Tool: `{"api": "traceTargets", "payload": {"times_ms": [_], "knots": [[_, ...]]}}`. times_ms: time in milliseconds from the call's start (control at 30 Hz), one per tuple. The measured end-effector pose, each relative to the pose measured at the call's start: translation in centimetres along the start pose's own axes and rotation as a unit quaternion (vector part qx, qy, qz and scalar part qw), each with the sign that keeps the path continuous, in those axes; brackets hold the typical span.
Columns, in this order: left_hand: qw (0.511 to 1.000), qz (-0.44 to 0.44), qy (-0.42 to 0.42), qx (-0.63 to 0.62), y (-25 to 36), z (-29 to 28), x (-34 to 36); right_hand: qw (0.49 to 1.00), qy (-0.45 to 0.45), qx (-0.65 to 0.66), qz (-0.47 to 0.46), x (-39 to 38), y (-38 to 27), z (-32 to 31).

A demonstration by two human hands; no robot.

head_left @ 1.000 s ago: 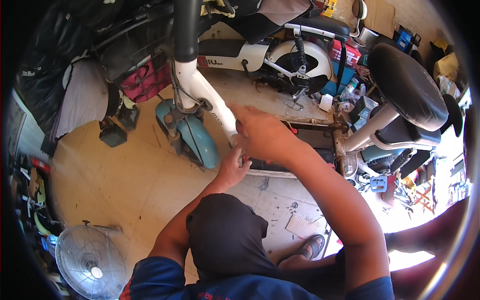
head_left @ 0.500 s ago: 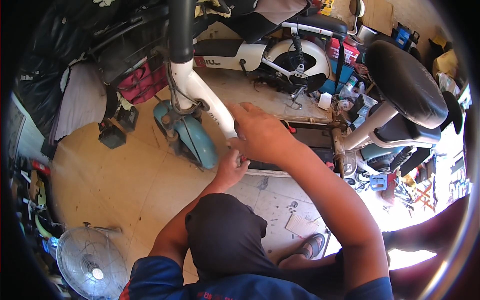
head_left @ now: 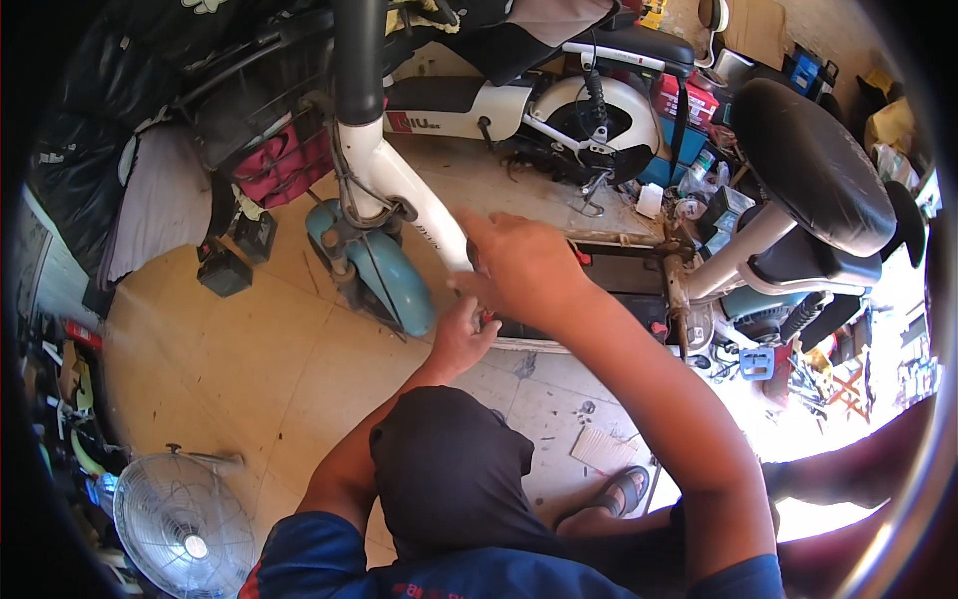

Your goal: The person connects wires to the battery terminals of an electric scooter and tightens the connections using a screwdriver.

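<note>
At the lower end of a scooter's curved white frame tube (head_left: 423, 222), my two hands work close together. My right hand (head_left: 527, 268) is closed, its knuckles up, against the tube end by the open deck; what its fingers hold is hidden beneath it. Just below and nearer to me, my left hand (head_left: 462, 337) pinches at the deck's near edge, a small red bit (head_left: 486, 317) showing at its fingertips. The front wheel's blue-green mudguard (head_left: 387, 280) lies to the left. Dark parts fill the uncovered deck (head_left: 624, 280) right of my hands.
A black saddle (head_left: 813, 165) on a post rises at the right. Behind stands another white scooter (head_left: 469, 112). Two black batteries (head_left: 224, 268) sit on the floor at left, a fan (head_left: 185, 527) at lower left. A cardboard piece (head_left: 603, 451) lies near my sandalled foot (head_left: 629, 489).
My right hand has turned slightly at the tube end, its fingers shifting a little. My left hand stays nearly in the same place. The scooter has not moved.
</note>
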State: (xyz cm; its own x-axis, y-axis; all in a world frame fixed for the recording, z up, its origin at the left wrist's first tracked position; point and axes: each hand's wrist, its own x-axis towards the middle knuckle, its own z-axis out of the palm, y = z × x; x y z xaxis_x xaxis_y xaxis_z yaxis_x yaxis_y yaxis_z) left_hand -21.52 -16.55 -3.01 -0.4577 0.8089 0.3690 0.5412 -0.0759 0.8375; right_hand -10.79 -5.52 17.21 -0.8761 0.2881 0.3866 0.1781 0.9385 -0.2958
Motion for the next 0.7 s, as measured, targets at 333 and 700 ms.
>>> {"api": "traceTargets", "payload": {"times_ms": [333,700], "knots": [[1.0,0.005,0.008,0.017,-0.3,0.5,0.1,0.996,0.049,0.072,-0.033,-0.2,0.0,0.7],[0.999,0.015,0.026,0.033,0.1,0.6,-0.2,0.999,0.02,0.032,-0.007,-0.2,0.2,1.3]]}}
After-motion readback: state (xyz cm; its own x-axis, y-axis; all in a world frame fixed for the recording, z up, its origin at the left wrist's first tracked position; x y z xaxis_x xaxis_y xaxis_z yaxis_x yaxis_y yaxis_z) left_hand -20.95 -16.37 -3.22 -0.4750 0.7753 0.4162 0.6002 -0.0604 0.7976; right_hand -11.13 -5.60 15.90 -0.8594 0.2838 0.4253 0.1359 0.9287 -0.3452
